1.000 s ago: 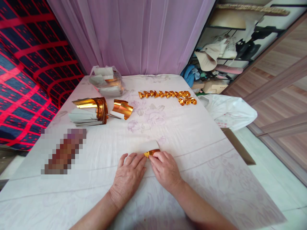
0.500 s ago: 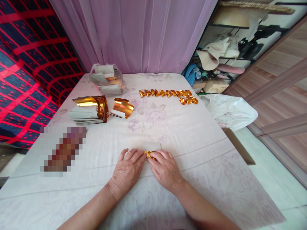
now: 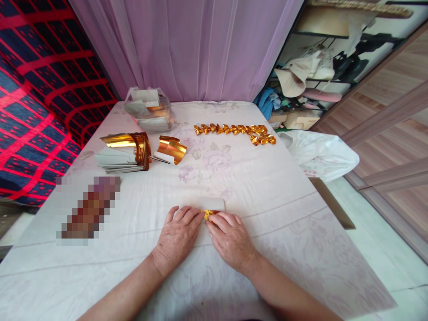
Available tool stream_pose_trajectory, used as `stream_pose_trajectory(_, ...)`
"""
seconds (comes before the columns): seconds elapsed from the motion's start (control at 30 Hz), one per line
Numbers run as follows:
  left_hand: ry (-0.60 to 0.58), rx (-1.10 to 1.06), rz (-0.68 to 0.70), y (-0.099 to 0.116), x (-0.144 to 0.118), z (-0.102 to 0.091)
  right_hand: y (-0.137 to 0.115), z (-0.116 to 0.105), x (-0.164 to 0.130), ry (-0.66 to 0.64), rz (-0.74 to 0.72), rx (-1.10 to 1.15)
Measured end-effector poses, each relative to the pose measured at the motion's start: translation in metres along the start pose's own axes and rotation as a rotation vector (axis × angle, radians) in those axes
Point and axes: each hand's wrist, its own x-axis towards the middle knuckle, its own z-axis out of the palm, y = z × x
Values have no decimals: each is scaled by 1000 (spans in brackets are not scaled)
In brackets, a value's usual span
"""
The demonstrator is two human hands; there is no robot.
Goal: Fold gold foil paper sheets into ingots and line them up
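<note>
A sheet of gold foil paper (image 3: 212,203) lies near the middle of the table, its pale backing showing at the far side and a strip of crinkled gold at the near side. On the left end of that strip, the fingertips of my left hand (image 3: 179,236) press and pinch, closed. My right hand (image 3: 232,238) grips the other end with its fingers bent together. Both thumbs are partly hidden, and so is the near edge of the paper. Farther off stand a row of folded gold foil pieces (image 3: 234,129) and a few loose foil sheets (image 3: 172,149).
A thick stack of foil paper (image 3: 125,156) lies at the left, with a clear plastic bag of more sheets (image 3: 149,111) behind it. A blurred-out item (image 3: 90,209) is on the left side of the flowered tablecloth (image 3: 284,249). Shelves and a white bag (image 3: 324,154) stand right.
My fingertips have shifted slightly on the paper, and a wider strip of gold shows between them. The stack, loose sheets and folded pieces lie as before.
</note>
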Motion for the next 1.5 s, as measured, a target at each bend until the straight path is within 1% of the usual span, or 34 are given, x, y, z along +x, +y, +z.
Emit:
stream_pose_trajectory(0.37, 34, 8, -17, 8, -2, -1, 0, 0, -4, 11, -33, 12)
stream_pose_trajectory(0.63, 24, 80, 0, 8, -9, 2, 3, 1, -6, -13, -36, 16)
stream_pose_trajectory(0.77, 16, 128, 32, 6, -12, 2, 10, -3, -9, -56, -60, 64)
stream_pose_trajectory(0.87, 3, 154, 47, 8, -12, 1, 19, -7, -11, -56, -53, 92)
stream_pose_trajectory(1.0, 18, 167, 44, 14, -9, -1, 33, -9, -11, -53, -11, 95)
stream_pose_trajectory(1.13, 47, 179, 18, 22, -4, 0, 42, -10, -8, -72, -17, 112)
stream_pose_trajectory(1.27, 56, 171, -9, 23, -3, 1, 45, -12, -5, -90, -11, 117)
stream_pose_trajectory(1.5, 96, 126, 11, 14, -2, 2, 42, -13, -4, -77, -39, 61)
